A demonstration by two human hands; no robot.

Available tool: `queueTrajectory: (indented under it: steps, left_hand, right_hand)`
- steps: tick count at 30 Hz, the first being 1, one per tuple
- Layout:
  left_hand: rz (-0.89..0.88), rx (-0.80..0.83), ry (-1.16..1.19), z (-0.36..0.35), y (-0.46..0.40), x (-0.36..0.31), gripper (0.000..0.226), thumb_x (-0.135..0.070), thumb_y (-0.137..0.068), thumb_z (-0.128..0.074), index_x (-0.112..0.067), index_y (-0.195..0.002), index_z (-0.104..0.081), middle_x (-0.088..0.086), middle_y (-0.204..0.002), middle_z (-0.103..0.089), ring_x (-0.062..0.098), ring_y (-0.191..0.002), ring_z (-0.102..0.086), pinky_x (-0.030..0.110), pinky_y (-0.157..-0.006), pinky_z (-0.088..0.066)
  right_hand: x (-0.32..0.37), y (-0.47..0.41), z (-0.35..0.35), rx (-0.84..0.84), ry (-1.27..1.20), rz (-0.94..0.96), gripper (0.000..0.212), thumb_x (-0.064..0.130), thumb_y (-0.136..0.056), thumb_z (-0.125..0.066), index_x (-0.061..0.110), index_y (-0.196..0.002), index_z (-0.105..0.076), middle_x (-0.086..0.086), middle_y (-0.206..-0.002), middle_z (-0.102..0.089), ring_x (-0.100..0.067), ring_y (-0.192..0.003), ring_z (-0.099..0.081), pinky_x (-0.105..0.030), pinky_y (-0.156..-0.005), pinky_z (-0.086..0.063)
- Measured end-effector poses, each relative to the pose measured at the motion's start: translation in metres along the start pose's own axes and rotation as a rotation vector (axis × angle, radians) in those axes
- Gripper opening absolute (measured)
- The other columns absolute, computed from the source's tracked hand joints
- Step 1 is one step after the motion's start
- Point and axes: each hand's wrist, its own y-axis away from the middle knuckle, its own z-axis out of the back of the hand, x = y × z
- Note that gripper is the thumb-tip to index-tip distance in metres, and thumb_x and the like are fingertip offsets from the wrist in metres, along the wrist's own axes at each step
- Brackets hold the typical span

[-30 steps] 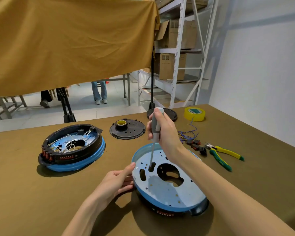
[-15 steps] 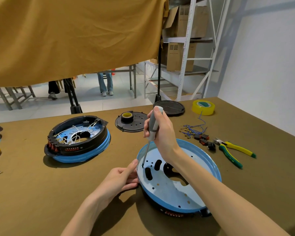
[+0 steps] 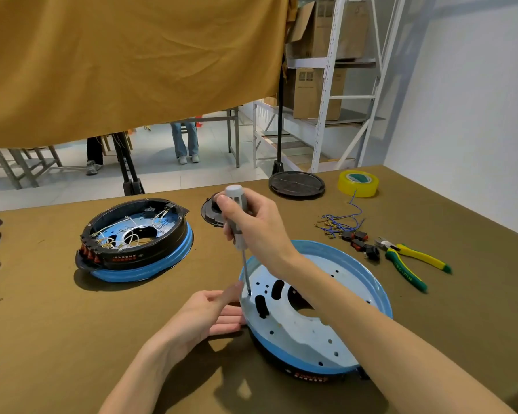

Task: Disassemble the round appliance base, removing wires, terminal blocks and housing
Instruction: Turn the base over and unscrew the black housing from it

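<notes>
A round blue appliance base [image 3: 341, 330] lies in front of me, its pale perforated plate up and its black housing underneath. My right hand [image 3: 257, 228] grips a grey-handled screwdriver [image 3: 237, 222] upright, the tip set on the plate near its left rim. My left hand [image 3: 204, 315] rests against the base's left edge, fingers fairly straight and thumb raised. A second base [image 3: 135, 240] with black housing, white wires and red terminal blocks sits to the left.
Removed blue wires [image 3: 341, 222] and black switches [image 3: 362, 243] lie to the right beside green-yellow pliers [image 3: 410, 264]. Yellow tape [image 3: 358, 183], a black disc [image 3: 296, 185] and a black cover [image 3: 210, 212] are further back. A yellow cloth [image 3: 132, 64] hangs above.
The screwdriver tip moved from a central slot of the plate to a hole near its left rim. The base has tilted flatter. My left hand stayed on the left edge.
</notes>
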Motion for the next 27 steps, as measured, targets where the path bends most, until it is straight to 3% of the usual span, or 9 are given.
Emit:
queueTrajectory:
  steps: [3,7,11,13,15,20,22,24,27]
  left_hand:
    - [-0.002,0.013,0.031,-0.002,0.005,-0.002,0.106,-0.066,-0.053,-0.082,-0.013,-0.136,-0.045,0.011,-0.094,-0.081,0.025,-0.091,-0.08,0.03,-0.072,-0.064]
    - [-0.014,-0.012,0.104,-0.002,0.006,-0.002,0.087,-0.062,-0.049,-0.084,-0.018,-0.113,-0.043,0.012,-0.089,-0.081,0.025,-0.089,-0.08,0.028,-0.068,-0.063]
    - [-0.029,-0.017,0.105,-0.001,0.003,0.001,0.073,-0.062,-0.049,-0.085,-0.023,-0.096,-0.045,0.01,-0.084,-0.081,0.024,-0.087,-0.08,0.027,-0.066,-0.063]
    - [-0.031,-0.013,0.103,-0.001,0.001,0.003,0.072,-0.062,-0.051,-0.085,-0.022,-0.097,-0.046,0.011,-0.087,-0.081,0.025,-0.088,-0.08,0.028,-0.067,-0.063]
    - [-0.027,-0.018,0.092,-0.001,0.0,0.004,0.071,-0.062,-0.054,-0.084,-0.022,-0.099,-0.048,0.01,-0.088,-0.081,0.024,-0.088,-0.08,0.027,-0.067,-0.063]
    - [-0.04,-0.021,0.074,0.001,-0.002,0.007,0.077,-0.066,-0.052,-0.085,-0.023,-0.104,-0.049,0.008,-0.089,-0.081,0.024,-0.09,-0.08,0.029,-0.071,-0.064]
    - [-0.045,-0.024,0.073,0.001,-0.002,0.007,0.077,-0.067,-0.05,-0.085,-0.024,-0.102,-0.048,0.007,-0.089,-0.081,0.023,-0.09,-0.08,0.03,-0.072,-0.064]
    - [-0.049,-0.026,0.077,0.001,-0.002,0.007,0.078,-0.066,-0.049,-0.086,-0.024,-0.101,-0.047,0.007,-0.089,-0.081,0.024,-0.09,-0.08,0.031,-0.073,-0.065]
    - [-0.044,-0.032,0.085,0.0,-0.002,0.005,0.087,-0.065,-0.047,-0.086,-0.02,-0.107,-0.044,0.009,-0.088,-0.081,0.025,-0.089,-0.08,0.031,-0.072,-0.064]
  right_hand:
    - [0.002,-0.002,-0.01,-0.063,-0.123,-0.088,0.035,0.038,-0.1,-0.062,0.006,-0.111,-0.052,-0.001,-0.069,-0.057,-0.014,-0.053,-0.047,-0.027,-0.049,-0.042]
    - [0.002,-0.007,-0.003,-0.066,-0.208,-0.105,0.041,0.049,-0.1,-0.055,0.01,-0.091,-0.049,0.001,-0.054,-0.053,-0.017,-0.042,-0.04,-0.029,-0.044,-0.035]
    - [0.002,-0.008,0.004,0.027,-0.337,-0.125,0.043,0.045,-0.105,-0.047,0.006,-0.089,-0.056,-0.006,-0.067,-0.061,-0.018,-0.048,-0.046,-0.029,-0.047,-0.039]
    - [0.001,-0.012,0.007,0.019,-0.413,-0.158,0.048,0.043,-0.104,-0.043,0.005,-0.08,-0.06,-0.01,-0.076,-0.064,-0.019,-0.056,-0.049,-0.031,-0.054,-0.043]
    - [-0.001,-0.015,0.008,-0.035,-0.418,-0.187,0.052,0.045,-0.102,-0.041,0.01,-0.071,-0.064,-0.011,-0.071,-0.06,-0.02,-0.056,-0.048,-0.035,-0.058,-0.041]
    - [-0.004,-0.011,-0.001,-0.075,-0.283,-0.146,0.062,0.067,-0.096,-0.044,0.007,-0.083,-0.053,0.0,-0.055,-0.054,-0.016,-0.042,-0.045,-0.024,-0.044,-0.039]
    - [-0.004,-0.009,0.0,-0.065,-0.263,-0.115,0.057,0.063,-0.091,-0.057,0.007,-0.094,-0.051,0.003,-0.056,-0.056,-0.015,-0.042,-0.045,-0.023,-0.043,-0.039]
    - [-0.003,-0.007,0.003,-0.054,-0.285,-0.094,0.043,0.046,-0.093,-0.067,0.006,-0.099,-0.053,-0.001,-0.062,-0.061,-0.017,-0.045,-0.05,-0.026,-0.046,-0.043]
    - [0.0,-0.006,0.008,-0.023,-0.341,-0.065,0.033,0.036,-0.1,-0.06,0.004,-0.09,-0.058,-0.01,-0.08,-0.067,-0.019,-0.056,-0.055,-0.03,-0.054,-0.048]
